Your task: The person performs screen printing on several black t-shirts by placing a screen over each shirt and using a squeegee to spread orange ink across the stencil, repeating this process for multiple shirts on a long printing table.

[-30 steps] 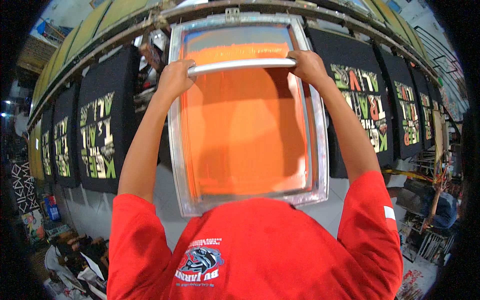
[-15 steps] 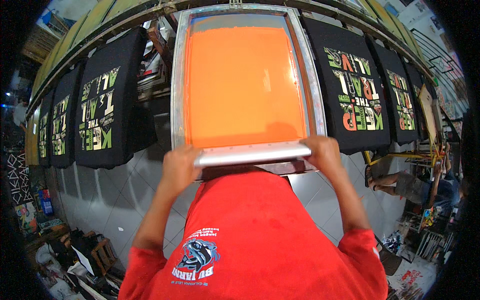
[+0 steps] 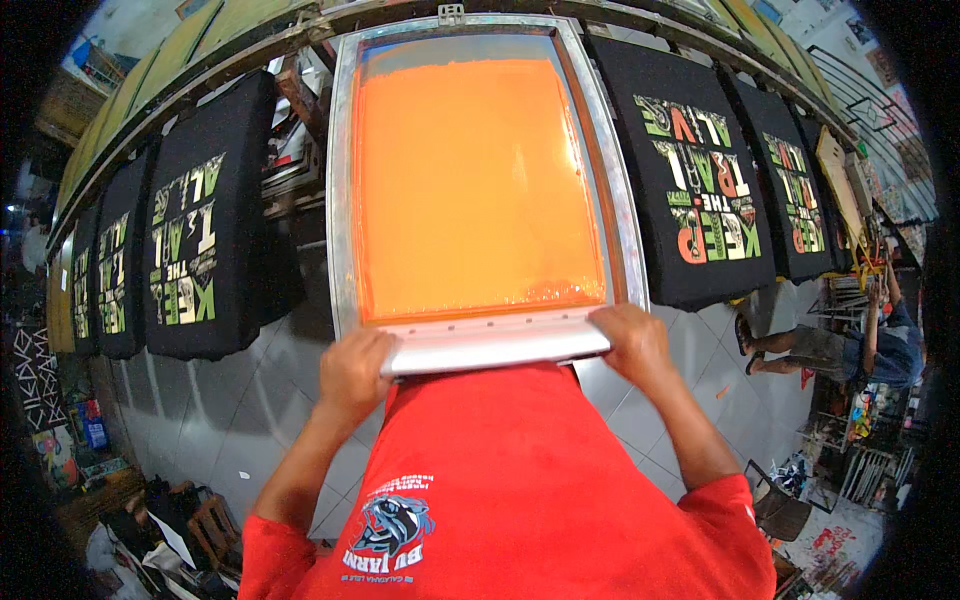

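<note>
A metal-framed printing screen (image 3: 470, 180) lies in front of me, coated with bright orange ink (image 3: 460, 200). A long silver squeegee (image 3: 493, 350) lies across the screen's near end, close to my red shirt. My left hand (image 3: 355, 365) is closed on the squeegee's left end and my right hand (image 3: 630, 340) on its right end. Black shirts with colourful printed lettering lie on boards to the left (image 3: 205, 220) and to the right (image 3: 680, 170) of the screen. What lies under the screen is hidden.
A long rail (image 3: 250, 45) runs behind the boards. A grey tiled floor (image 3: 220, 420) shows below. At the right another person (image 3: 870, 350) works among racks and a yellow frame. Assorted clutter (image 3: 160, 530) stands at the lower left.
Both my hands have drawn the squeegee from the screen's far part back to its near end. The ink now shows as a smooth sheet. The person at the right shows more fully.
</note>
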Available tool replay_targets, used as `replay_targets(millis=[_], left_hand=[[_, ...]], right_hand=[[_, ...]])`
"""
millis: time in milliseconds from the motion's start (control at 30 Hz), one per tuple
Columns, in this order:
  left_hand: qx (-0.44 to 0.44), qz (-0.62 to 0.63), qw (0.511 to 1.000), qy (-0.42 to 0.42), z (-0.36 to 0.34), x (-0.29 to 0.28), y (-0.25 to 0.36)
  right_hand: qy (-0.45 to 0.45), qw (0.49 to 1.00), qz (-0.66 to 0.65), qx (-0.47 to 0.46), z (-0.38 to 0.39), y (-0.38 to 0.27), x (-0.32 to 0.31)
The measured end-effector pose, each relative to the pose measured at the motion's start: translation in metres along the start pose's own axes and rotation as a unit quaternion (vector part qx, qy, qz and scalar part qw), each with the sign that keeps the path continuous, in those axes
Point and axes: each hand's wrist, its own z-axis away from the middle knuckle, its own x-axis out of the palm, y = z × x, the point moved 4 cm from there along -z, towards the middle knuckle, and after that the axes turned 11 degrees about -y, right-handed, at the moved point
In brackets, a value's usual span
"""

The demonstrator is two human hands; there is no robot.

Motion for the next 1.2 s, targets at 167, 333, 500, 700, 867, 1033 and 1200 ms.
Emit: replay_targets(millis=[167, 333, 500, 700, 867, 1033, 1200], left_hand=[[0.003, -0.058, 0.998, 0.031, -0.018, 0.017, -0.01], [-0.008, -0.07, 0.997, 0.041, -0.076, 0.019, -0.056], [0.003, -0.092, 0.993, 0.08, -0.165, 0.002, -0.108], [-0.028, -0.112, 0.991, 0.06, -0.272, -0.014, -0.183], [-0.053, -0.075, 0.996, -0.016, -0.352, -0.086, -0.217], [-0.027, -0.075, 0.997, -0.005, -0.306, -0.119, -0.164], [-0.026, -0.017, 0.999, -0.014, -0.154, -0.086, -0.081]], right_hand=[[0.035, 0.999, -0.001, 0.025, -0.029, 0.01, 0.006], [0.032, 0.999, 0.013, 0.016, -0.096, 0.05, 0.005], [0.049, 0.998, 0.044, -0.003, -0.182, 0.097, 0.003], [0.067, 0.995, 0.065, 0.019, -0.298, 0.161, -0.01], [-0.053, 0.996, 0.062, 0.022, -0.396, 0.171, -0.073], [-0.011, 0.999, 0.047, -0.004, -0.334, 0.138, -0.114], [-0.07, 0.996, 0.004, 0.05, -0.181, 0.066, -0.09]])
